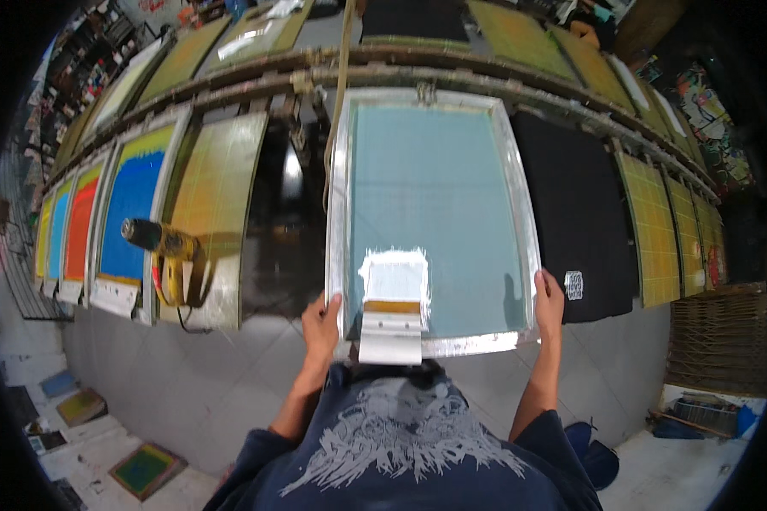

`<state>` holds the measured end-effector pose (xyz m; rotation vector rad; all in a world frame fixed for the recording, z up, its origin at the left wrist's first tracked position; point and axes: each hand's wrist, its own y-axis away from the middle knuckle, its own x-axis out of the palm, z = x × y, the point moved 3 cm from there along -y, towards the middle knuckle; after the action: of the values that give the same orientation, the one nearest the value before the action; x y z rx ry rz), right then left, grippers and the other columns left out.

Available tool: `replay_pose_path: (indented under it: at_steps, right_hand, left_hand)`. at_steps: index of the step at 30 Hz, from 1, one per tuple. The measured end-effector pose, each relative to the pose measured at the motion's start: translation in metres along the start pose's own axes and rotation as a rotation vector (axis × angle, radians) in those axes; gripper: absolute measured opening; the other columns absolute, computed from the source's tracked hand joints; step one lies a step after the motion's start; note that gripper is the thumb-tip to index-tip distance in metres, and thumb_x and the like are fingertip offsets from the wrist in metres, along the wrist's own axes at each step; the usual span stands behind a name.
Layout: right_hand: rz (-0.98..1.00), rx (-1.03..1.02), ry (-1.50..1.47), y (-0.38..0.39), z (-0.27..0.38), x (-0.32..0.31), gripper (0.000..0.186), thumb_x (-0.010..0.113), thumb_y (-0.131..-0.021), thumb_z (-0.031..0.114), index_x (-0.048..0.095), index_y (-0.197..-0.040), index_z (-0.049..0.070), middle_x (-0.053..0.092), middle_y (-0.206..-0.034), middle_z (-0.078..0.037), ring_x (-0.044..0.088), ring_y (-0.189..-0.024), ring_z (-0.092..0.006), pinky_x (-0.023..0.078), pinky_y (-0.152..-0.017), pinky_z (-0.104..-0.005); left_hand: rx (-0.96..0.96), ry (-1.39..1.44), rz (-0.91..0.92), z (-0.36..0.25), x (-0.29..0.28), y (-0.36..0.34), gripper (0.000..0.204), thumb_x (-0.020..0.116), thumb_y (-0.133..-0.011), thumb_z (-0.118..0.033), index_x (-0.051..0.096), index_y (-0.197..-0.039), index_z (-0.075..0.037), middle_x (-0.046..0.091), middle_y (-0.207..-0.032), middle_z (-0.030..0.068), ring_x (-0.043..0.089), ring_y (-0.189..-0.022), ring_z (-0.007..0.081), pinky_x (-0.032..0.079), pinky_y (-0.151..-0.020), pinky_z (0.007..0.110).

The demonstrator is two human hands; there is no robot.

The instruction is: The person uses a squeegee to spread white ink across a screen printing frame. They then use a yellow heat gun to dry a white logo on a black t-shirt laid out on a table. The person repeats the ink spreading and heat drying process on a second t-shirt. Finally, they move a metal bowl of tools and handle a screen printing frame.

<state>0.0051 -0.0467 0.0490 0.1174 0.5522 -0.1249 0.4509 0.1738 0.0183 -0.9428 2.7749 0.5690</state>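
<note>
An aluminium-framed screen (pixel 435 187) with pale blue-grey mesh fills the centre. My left hand (pixel 322 319) grips its lower left side, fingers closed on the frame, while my right hand (pixel 550 298) holds the right side a little higher. A squeegee (pixel 390 341) with a light handle and amber blade lies at the screen's lower left, against a patch of white ink (pixel 394 272). Just right of the frame is a dark garment (pixel 575 196) on a board, bearing a small white print (pixel 574 285).
A yellow-black drill (pixel 179 268) rests on a board (pixel 217 187) to my left, beside coloured screens (pixel 132 213). Yellow boards (pixel 652 230) continue right. A rail (pixel 230 72) crosses behind, with more boards and a person (pixel 584 30) beyond. Framed screens (pixel 149 468) lie lower left.
</note>
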Motion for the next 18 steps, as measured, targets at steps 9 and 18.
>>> replay_pose_path:
  at_steps: [9,18]
  right_hand:
    - [0.791,-0.789,0.369,0.177,0.159,0.103,0.070,0.081,-0.086,0.037,0.057,-0.141,0.000,0.059,-0.140,-0.020,0.053,-0.131,-0.0393,0.041,-0.112,-0.0485]
    - [0.503,-1.027,0.904,0.221,0.167,0.168,0.047,0.061,-0.086,0.011,0.063,-0.133,0.001,0.065,-0.114,-0.015,0.061,-0.111,-0.0297,0.046,-0.103,-0.0434]
  left_hand:
    - [-0.108,0.154,-0.020,0.008,0.007,-0.011,0.039,0.067,-0.105,-0.024,0.067,-0.135,0.000,0.070,-0.110,0.0038,0.056,-0.099,0.0080,0.046,-0.087,0.027]
    - [0.005,0.164,0.131,0.001,0.018,-0.036,0.057,0.059,-0.108,-0.031,0.044,-0.156,-0.004,0.067,-0.131,0.0142,0.063,-0.116,0.0196,0.047,-0.102,0.032]
